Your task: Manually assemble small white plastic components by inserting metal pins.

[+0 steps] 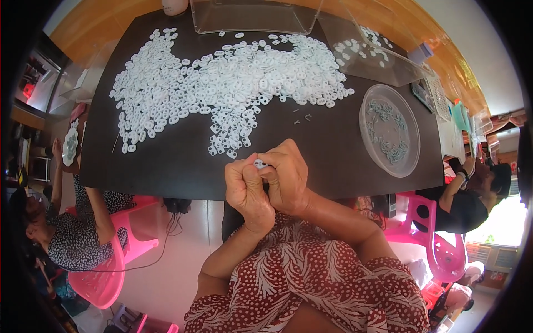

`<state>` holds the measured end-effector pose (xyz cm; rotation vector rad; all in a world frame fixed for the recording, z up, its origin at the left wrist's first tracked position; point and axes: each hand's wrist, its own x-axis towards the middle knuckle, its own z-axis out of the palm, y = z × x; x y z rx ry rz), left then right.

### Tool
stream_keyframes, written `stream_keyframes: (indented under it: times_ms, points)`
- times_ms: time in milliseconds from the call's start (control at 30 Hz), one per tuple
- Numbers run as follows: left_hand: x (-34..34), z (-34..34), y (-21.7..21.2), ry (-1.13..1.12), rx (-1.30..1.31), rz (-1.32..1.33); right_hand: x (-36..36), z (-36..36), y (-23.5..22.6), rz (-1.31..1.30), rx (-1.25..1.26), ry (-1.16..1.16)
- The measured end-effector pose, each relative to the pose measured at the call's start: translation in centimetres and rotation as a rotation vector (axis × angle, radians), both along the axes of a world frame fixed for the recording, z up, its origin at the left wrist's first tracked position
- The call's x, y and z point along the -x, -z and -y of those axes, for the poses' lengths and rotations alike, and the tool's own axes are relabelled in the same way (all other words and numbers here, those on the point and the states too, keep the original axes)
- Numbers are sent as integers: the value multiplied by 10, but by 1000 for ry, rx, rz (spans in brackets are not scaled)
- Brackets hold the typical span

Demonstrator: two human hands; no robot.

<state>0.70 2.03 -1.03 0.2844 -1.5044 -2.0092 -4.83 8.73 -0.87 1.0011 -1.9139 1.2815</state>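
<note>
Just over the near edge of the dark table, my left hand (249, 191) and my right hand (286, 175) meet, fingers pinched together. Between the fingertips of both is a small white plastic piece (260, 164) with dark openings; the fingers cover much of it. Right beyond my hands lies a cluster of small squarish white pieces (230, 133) with holes. It joins a wide heap of white oval pieces (161, 94) spread across the table. A few tiny grey forked parts (307, 117) lie to the right of the cluster.
On the right stands a round clear tub (410, 161) holding small grey-green parts. Clear plastic bins (255, 30) stand along the far side. A thin dark rod (115, 142) lies at left. Other people sit at both sides, near pink chairs (100, 277).
</note>
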Motion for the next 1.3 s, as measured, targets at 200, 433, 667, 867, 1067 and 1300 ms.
stream_keyframes:
  times_ms: [200, 433, 667, 867, 1067, 1300]
  points:
    - [6, -1, 1, -31, 20, -26, 3, 1, 0, 34, 0, -3]
    - [10, 2, 3, -16, -16, -29, 6, 2, -3, 50, -35, -20]
    - [12, 11, -3, 69, -37, -21, 15, -9, -26, 86, -85, -1]
    - [18, 13, 1, 203, -55, 86, 72, -57, -61, -45, -253, 280]
    - [16, 16, 4, 249, 15, 82, 204, -143, -112, -120, -212, 687]
    - [20, 18, 8, 306, 57, 138, 203, -144, -98, -443, -540, 674]
